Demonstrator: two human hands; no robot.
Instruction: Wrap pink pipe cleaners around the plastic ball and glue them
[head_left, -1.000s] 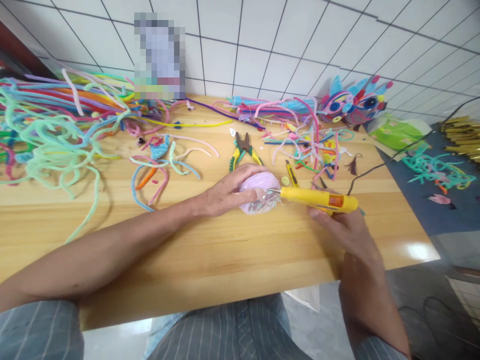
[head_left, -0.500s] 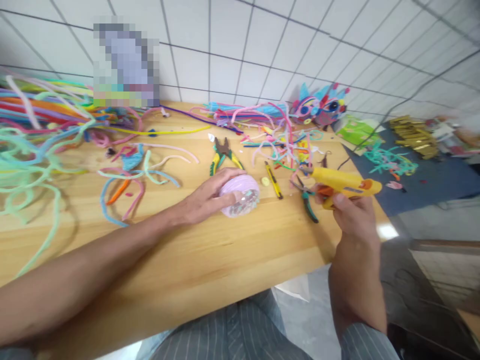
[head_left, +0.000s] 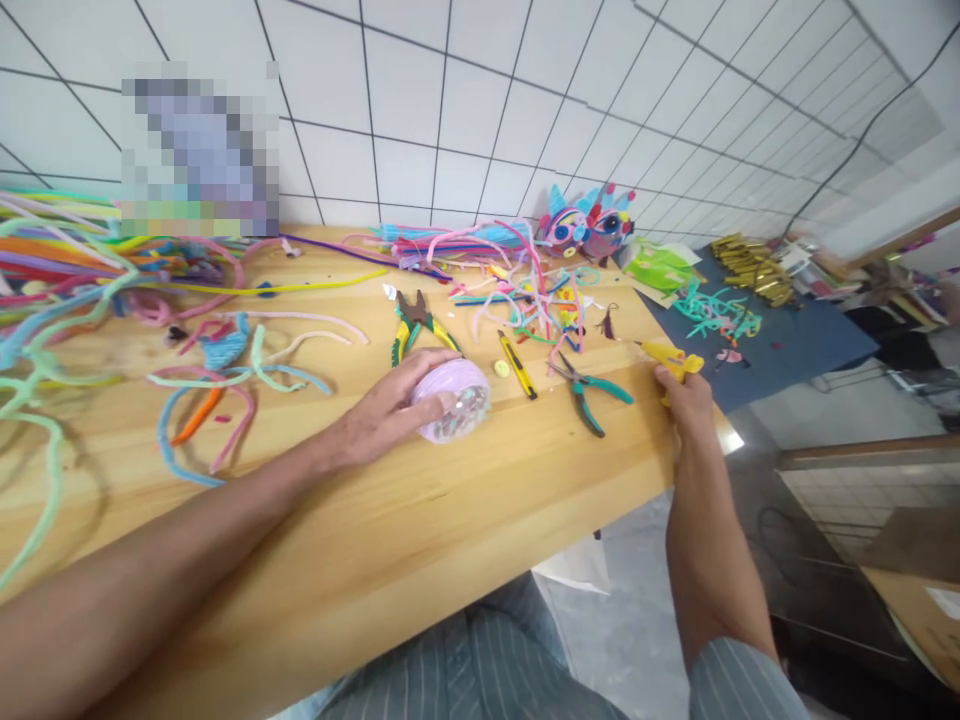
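My left hand (head_left: pixel 390 412) is wrapped round a pale lilac ball (head_left: pixel 459 412) with a clear, glittery side, low over the wooden table. At the table's right end, my right hand (head_left: pixel 686 395) grips a yellow glue gun (head_left: pixel 671 360), its nozzle pointing left. Teal-handled pliers (head_left: pixel 589 392) lie open left of the glue gun. Between them and the ball are a yellow utility knife (head_left: pixel 517 365) and a small pale yellow disc (head_left: pixel 502 369). Green-and-yellow pliers (head_left: pixel 417 325) lie just behind my left hand.
Colourful pipe cleaners (head_left: pixel 67 250) crowd the wooden table's (head_left: pixel 375 540) left side, with more along the back. Two fuzzy figures (head_left: pixel 589 228) stand by the tiled wall. Gold strips (head_left: pixel 750 268) lie on a dark blue surface (head_left: pixel 802 340) at right.
My right hand has carried the glue gun away to the right and lower, uncovering the teal pliers. The view has shifted; my left hand still holds the ball.
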